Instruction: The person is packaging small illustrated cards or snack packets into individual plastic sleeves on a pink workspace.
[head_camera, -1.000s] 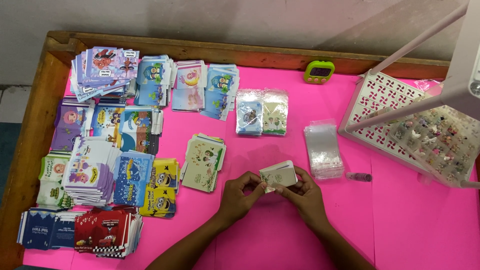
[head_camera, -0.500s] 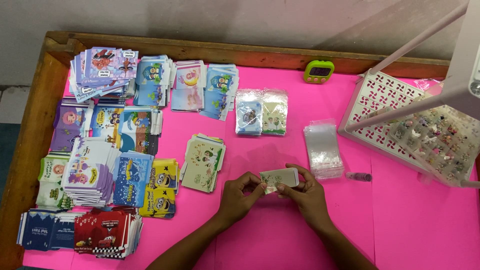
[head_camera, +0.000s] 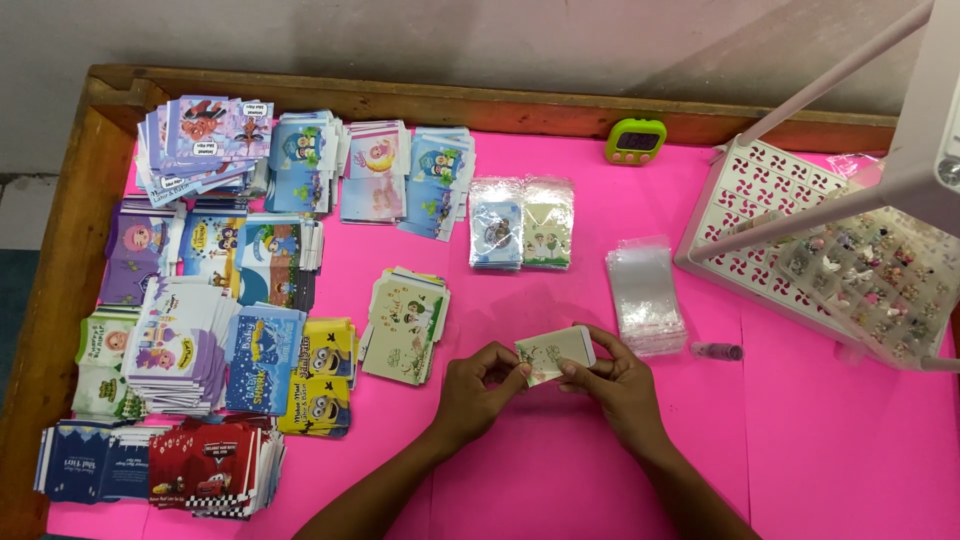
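Pinched between both sets of fingertips just below the middle of the frame: a small cream card (head_camera: 553, 354), tilted, one end up toward the right. Left hand (head_camera: 478, 392) closed on its lower left corner, right hand (head_camera: 612, 380) closed on its right edge and underside, probably to keep it flat and steady above the pink table cover (head_camera: 820, 440). Whether a clear sleeve already wraps the card cannot be told.

Just right of the hands, within easy reach, a stack of clear plastic sleeves (head_camera: 645, 295), and beside it a small pink tube (head_camera: 718, 351). Just left, a pile of matching cream cards (head_camera: 405, 322). Above, near the centre, two sleeved packs (head_camera: 522, 222) lying side by side.

Across the left half, sorted stacks of printed cards (head_camera: 215, 300), grouped by design, seemingly to keep kinds apart. At the upper edge, a green timer (head_camera: 636, 140) on the cover by the wooden rim (head_camera: 500, 103). At right, a white perforated tray (head_camera: 760, 215) holding small trinkets, partly under a white stand.
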